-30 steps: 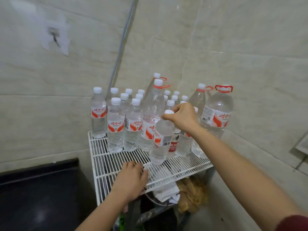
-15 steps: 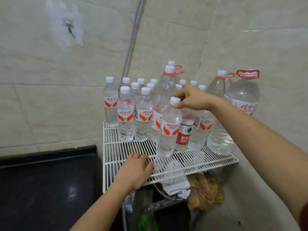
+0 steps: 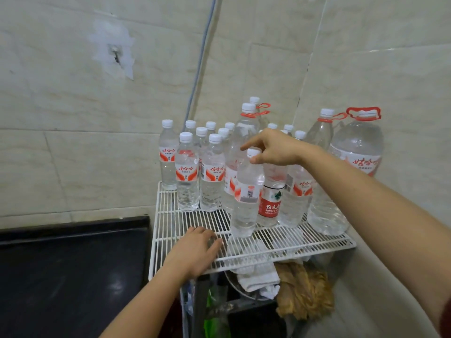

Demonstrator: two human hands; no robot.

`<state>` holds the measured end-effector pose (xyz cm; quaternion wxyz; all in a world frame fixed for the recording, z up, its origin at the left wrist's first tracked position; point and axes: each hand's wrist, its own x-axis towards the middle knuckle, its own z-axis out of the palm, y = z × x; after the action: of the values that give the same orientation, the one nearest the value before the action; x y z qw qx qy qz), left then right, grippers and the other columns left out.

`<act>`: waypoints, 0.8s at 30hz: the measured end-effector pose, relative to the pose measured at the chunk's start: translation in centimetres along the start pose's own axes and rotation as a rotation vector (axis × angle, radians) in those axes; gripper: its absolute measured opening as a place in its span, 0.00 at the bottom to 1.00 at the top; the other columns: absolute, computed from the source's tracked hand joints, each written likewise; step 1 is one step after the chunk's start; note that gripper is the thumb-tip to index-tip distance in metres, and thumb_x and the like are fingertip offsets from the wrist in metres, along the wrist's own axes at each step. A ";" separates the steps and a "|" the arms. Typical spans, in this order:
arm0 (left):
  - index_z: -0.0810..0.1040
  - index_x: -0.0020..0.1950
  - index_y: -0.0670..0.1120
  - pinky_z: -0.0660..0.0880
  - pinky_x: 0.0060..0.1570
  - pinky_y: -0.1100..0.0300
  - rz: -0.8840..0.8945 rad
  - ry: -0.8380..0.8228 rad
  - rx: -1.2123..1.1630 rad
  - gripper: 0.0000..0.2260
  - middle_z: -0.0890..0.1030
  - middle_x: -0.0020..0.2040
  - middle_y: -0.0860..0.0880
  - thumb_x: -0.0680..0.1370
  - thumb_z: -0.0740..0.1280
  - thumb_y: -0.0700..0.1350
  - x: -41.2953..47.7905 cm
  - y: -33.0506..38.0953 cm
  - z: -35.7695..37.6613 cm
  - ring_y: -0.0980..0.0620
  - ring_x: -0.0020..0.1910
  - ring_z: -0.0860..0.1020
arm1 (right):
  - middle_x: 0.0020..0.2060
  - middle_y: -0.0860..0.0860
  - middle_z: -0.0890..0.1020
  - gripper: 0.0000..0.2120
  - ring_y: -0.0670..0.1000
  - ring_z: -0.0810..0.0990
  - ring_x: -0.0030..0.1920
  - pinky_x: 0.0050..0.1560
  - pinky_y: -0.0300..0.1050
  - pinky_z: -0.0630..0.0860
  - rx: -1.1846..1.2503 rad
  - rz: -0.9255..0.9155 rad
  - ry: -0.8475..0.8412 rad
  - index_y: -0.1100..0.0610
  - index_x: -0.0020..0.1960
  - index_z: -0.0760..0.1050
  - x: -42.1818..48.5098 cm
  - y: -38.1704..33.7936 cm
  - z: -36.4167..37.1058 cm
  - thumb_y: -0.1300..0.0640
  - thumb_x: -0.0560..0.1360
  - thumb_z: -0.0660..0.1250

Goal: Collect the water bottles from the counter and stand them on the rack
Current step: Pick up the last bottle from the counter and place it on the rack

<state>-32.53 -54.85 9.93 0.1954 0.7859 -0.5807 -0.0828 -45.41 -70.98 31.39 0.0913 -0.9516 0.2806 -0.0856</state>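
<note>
Beneath the right fingers [image 3: 251, 143], the bottle [image 3: 246, 191] stands upright.

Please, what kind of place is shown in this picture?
Probably a corner of a home kitchen or utility room. The walls are tiled, a dark counter stands on the left, and a white wire rack holds many water bottles, with rags stuffed underneath.
</note>
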 end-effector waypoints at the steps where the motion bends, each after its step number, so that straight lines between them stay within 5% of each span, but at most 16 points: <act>1: 0.74 0.63 0.52 0.70 0.62 0.54 -0.003 0.002 -0.001 0.22 0.75 0.61 0.53 0.79 0.51 0.61 0.0 0.0 0.0 0.53 0.61 0.69 | 0.64 0.51 0.78 0.23 0.49 0.76 0.61 0.57 0.39 0.69 0.051 0.010 -0.008 0.55 0.69 0.73 0.0 0.2 -0.1 0.60 0.75 0.69; 3: 0.74 0.63 0.52 0.70 0.61 0.54 -0.005 0.009 0.001 0.21 0.75 0.61 0.53 0.79 0.51 0.61 0.1 0.0 0.1 0.53 0.60 0.69 | 0.58 0.51 0.80 0.22 0.50 0.77 0.59 0.58 0.43 0.72 0.151 0.029 -0.009 0.59 0.66 0.74 -0.2 0.5 0.0 0.60 0.73 0.71; 5: 0.74 0.63 0.52 0.70 0.61 0.55 -0.003 0.015 0.003 0.21 0.75 0.61 0.53 0.80 0.51 0.60 0.1 0.0 0.1 0.54 0.60 0.69 | 0.42 0.51 0.79 0.13 0.51 0.77 0.45 0.46 0.45 0.72 0.088 0.003 0.040 0.62 0.52 0.80 -0.4 0.6 0.2 0.54 0.72 0.71; 9: 0.74 0.63 0.52 0.70 0.61 0.55 0.008 0.015 0.012 0.20 0.75 0.61 0.53 0.80 0.51 0.60 0.1 0.1 0.2 0.54 0.60 0.69 | 0.29 0.51 0.73 0.25 0.50 0.72 0.32 0.31 0.45 0.66 -0.281 -0.005 0.252 0.58 0.32 0.69 -1.0 0.1 1.5 0.37 0.71 0.67; 12: 0.74 0.62 0.53 0.70 0.61 0.54 0.011 0.018 0.014 0.20 0.75 0.60 0.53 0.80 0.51 0.60 0.2 0.0 0.2 0.54 0.60 0.69 | 0.27 0.52 0.69 0.27 0.50 0.68 0.29 0.27 0.45 0.60 -0.290 0.043 0.296 0.57 0.29 0.62 -0.9 -0.3 1.8 0.39 0.71 0.69; 15: 0.74 0.63 0.53 0.69 0.61 0.55 0.010 0.021 0.015 0.20 0.75 0.61 0.54 0.80 0.52 0.60 0.2 -0.1 0.2 0.54 0.60 0.69 | 0.29 0.50 0.71 0.17 0.50 0.70 0.32 0.29 0.43 0.60 -0.163 0.041 0.200 0.56 0.34 0.71 -0.7 -0.6 1.4 0.46 0.73 0.71; 17: 0.74 0.63 0.53 0.69 0.61 0.56 0.011 0.024 0.023 0.19 0.75 0.61 0.54 0.80 0.52 0.60 0.2 0.0 0.1 0.54 0.61 0.69 | 0.37 0.49 0.79 0.09 0.52 0.75 0.41 0.35 0.41 0.66 -0.079 0.001 0.155 0.57 0.49 0.81 -0.4 -0.6 1.2 0.52 0.73 0.72; 20: 0.74 0.63 0.54 0.69 0.61 0.57 0.012 0.027 0.020 0.19 0.75 0.61 0.54 0.80 0.52 0.60 0.1 0.2 0.0 0.55 0.61 0.69 | 0.57 0.53 0.82 0.17 0.54 0.78 0.56 0.49 0.42 0.70 -0.038 -0.002 0.155 0.58 0.61 0.79 0.1 -0.2 1.1 0.56 0.73 0.71; 24: 0.74 0.62 0.54 0.70 0.60 0.56 0.011 0.031 0.018 0.19 0.75 0.60 0.54 0.79 0.52 0.60 0.0 0.2 -0.1 0.55 0.59 0.69 | 0.63 0.54 0.78 0.20 0.54 0.75 0.64 0.59 0.43 0.70 -0.009 0.008 0.160 0.58 0.65 0.76 0.6 0.5 1.3 0.58 0.74 0.71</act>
<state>-32.68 -54.92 10.06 0.1978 0.7856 -0.5827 -0.0645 -44.84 -71.56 30.09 0.0646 -0.9410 0.2913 -0.1596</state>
